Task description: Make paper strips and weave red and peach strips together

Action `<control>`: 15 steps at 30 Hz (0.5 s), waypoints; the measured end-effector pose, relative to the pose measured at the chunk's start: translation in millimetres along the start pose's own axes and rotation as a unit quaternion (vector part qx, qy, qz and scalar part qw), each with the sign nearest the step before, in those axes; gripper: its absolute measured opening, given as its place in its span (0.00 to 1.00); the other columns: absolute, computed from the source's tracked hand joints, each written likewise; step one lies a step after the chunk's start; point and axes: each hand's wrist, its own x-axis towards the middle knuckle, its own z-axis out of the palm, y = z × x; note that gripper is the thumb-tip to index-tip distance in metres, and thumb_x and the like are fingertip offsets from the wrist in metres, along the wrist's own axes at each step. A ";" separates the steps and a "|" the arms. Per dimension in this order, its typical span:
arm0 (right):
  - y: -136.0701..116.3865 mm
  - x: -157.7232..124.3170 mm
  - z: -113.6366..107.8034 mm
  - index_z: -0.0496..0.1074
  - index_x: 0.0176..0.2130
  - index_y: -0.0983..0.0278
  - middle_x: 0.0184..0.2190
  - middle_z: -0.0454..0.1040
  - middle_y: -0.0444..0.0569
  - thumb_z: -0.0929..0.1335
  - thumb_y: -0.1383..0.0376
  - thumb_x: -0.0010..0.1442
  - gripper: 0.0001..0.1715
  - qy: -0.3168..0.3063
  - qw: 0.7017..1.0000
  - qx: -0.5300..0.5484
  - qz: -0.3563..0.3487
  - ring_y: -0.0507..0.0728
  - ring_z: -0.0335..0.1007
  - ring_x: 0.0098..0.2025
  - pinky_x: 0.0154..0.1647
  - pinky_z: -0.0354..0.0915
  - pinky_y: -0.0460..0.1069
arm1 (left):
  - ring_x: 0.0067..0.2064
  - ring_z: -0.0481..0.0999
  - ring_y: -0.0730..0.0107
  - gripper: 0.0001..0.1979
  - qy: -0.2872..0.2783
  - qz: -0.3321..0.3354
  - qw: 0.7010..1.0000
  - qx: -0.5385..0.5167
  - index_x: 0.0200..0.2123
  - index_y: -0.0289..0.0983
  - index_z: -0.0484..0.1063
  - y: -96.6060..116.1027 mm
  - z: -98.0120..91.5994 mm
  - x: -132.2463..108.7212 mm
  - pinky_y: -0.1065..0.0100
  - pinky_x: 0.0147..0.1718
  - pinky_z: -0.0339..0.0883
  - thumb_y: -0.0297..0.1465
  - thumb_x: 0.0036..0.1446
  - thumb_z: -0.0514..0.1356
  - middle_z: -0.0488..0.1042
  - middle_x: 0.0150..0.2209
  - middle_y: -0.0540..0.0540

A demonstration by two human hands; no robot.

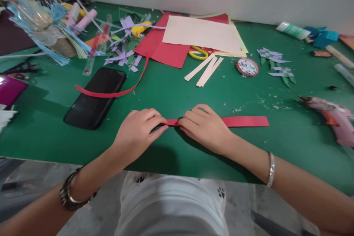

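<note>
nearest, white clothing with black paw prints (173,195) shows below the edge of a smooth green tabletop (293,136). the left wrist wears a dark patterned bracelet (66,193), the right wrist a pale, shiny bangle (271,169).

just past the edge, the left hand (141,127) pinches a flat red paper strip (246,121) between thumb and fingertips, the grip narrow. close by, the right hand (203,125) bends over the same strip, its fingertips drawn together on it; the thumb is mostly hidden. the strip lies sideways across the tabletop, a short piece showing between the hands and its wider end beyond the right one.

to the left, a narrow, curved red paper strip (132,91) crosses a black rectangular phone (95,105). far to the right lies a pink glue gun (332,110).

farther back are three pale peach paper strips (209,73) and a round, red-rimmed dish of tiny pieces (248,67). behind them, a pale peach paper sheet (201,35) overlaps red paper (175,57).
</note>
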 end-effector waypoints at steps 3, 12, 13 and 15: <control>0.1 3.6 3.2 0.69 0.29 0.65 0.24 0.67 0.46 0.56 0.66 0.61 0.17 -0.022 0.997 0.062 0.032 0.51 0.58 0.28 0.29 0.50 0.46 | 0.30 0.69 0.74 0.10 -0.009 -0.032 0.999 -0.024 0.26 0.37 0.69 -0.3 -1.2 1.0 0.69 0.29 0.53 0.32 0.56 0.52 0.71 0.27 0.51; 4.8 10.8 -0.5 0.68 0.26 0.66 0.23 0.67 0.45 0.61 0.64 0.57 0.13 -0.070 0.980 0.147 0.114 0.49 0.58 0.26 0.26 0.50 0.44 | 0.23 0.63 0.76 0.13 -0.021 -0.099 0.995 -0.001 0.21 0.36 0.65 -0.6 -1.7 3.8 0.69 0.26 0.51 0.35 0.54 0.52 0.68 0.23 0.53; 4.9 11.2 -0.9 0.68 0.26 0.66 0.23 0.66 0.45 0.61 0.64 0.57 0.13 -0.075 0.978 0.149 0.122 0.49 0.58 0.26 0.26 0.50 0.44 | 0.22 0.62 0.76 0.13 -0.020 -0.102 0.995 0.006 0.20 0.36 0.65 -1.0 -1.7 4.3 0.70 0.24 0.51 0.35 0.54 0.53 0.67 0.22 0.53; 4.8 12.0 -1.5 0.68 0.26 0.66 0.23 0.66 0.45 0.61 0.63 0.57 0.12 -0.083 0.976 0.145 0.138 0.49 0.58 0.26 0.25 0.49 0.44 | 0.21 0.61 0.76 0.13 -0.016 -0.103 0.994 0.028 0.20 0.36 0.64 -1.2 -1.8 5.3 0.70 0.23 0.50 0.35 0.54 0.53 0.66 0.21 0.52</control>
